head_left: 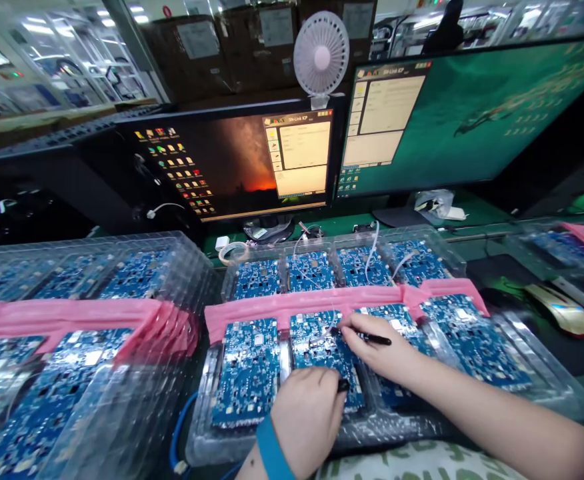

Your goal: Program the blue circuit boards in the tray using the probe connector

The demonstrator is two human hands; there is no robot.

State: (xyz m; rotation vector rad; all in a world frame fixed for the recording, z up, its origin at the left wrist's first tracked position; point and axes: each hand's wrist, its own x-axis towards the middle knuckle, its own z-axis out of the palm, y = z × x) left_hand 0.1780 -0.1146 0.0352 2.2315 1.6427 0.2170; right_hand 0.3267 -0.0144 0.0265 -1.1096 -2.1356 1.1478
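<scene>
My left hand, with a blue band at the wrist, is closed around a dark object whose black end shows beside the fingers, over the lower part of a blue circuit board. My right hand pinches a black pen-like tool near the same board's upper right, at the end of a thin white cable. The board lies in a clear plastic tray among several other blue boards. A pink strip runs across the tray between two rows of boards.
Stacked trays with boards and pink strips stand at the left. Behind are two monitors, a white fan and a tape roll. A computer mouse lies at the right; a blue cable runs beside the tray.
</scene>
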